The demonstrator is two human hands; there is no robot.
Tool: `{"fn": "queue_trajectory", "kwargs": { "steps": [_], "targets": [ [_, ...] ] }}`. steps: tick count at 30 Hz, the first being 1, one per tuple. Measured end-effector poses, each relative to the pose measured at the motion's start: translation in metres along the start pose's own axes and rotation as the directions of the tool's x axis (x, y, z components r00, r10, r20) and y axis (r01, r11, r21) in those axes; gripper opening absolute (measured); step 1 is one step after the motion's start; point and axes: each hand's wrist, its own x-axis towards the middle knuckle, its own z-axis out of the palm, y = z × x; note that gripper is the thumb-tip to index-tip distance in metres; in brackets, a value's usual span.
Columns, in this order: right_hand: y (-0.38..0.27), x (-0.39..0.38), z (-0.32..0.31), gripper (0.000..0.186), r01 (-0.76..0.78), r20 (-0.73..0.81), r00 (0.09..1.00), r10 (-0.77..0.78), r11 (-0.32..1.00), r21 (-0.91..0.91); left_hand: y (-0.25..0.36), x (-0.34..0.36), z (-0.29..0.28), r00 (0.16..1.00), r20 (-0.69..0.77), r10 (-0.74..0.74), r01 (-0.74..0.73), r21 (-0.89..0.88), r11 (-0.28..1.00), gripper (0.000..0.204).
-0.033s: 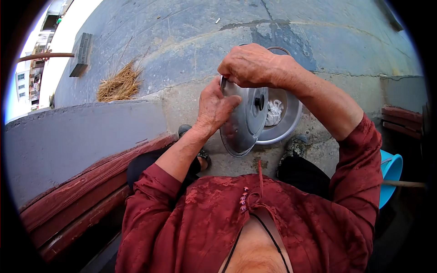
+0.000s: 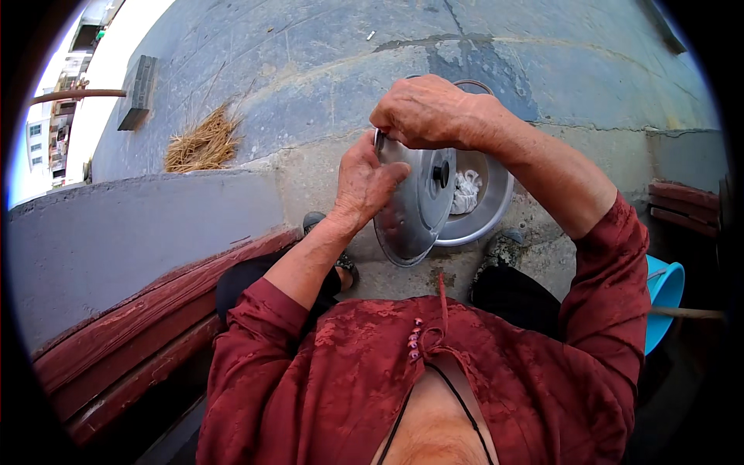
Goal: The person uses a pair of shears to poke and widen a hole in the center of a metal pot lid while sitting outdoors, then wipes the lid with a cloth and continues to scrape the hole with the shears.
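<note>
A dull metal pot lid (image 2: 415,198) with a black knob (image 2: 441,173) is tilted in front of me. My left hand (image 2: 366,182) grips its left edge, the thumb lying across the lid's face. At the far edge of the same lid, my right hand (image 2: 426,112) is closed, knuckles up. Its fingertips are hidden, so whether they also hold something small does not show. Below and to the right of the lid stands a metal basin (image 2: 496,205), partly covered by it. Inside the basin lies a crumpled white cloth (image 2: 466,192).
A round rim (image 2: 474,83) shows just beyond my right wrist. A low grey wall (image 2: 147,240) with red timber (image 2: 155,325) runs along my left. Straw (image 2: 205,142) and a grey block (image 2: 137,93) lie past it. To my right stands a light-blue bucket (image 2: 665,298).
</note>
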Motion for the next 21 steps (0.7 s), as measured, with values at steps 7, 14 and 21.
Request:
{"fn": "queue_trajectory", "kwargs": {
  "steps": [7,14,21],
  "targets": [
    [0.038,-0.004,0.013,0.014,-0.121,-0.16,0.98,0.116,0.992,-0.02,-0.001,-0.007,0.008,0.999,-0.002,0.055,-0.054,0.079,0.995,0.037],
    [0.033,-0.019,0.01,0.017,-0.173,-0.161,0.971,0.179,0.984,0.051,0.011,-0.003,0.003,1.0,0.009,-0.005,0.003,0.15,0.989,0.04],
    [0.033,-0.014,0.027,0.018,-0.099,-0.227,0.964,0.14,0.978,0.183,0.015,-0.004,-0.001,0.999,-0.032,0.018,-0.014,0.099,0.995,0.034]
  ]
}}
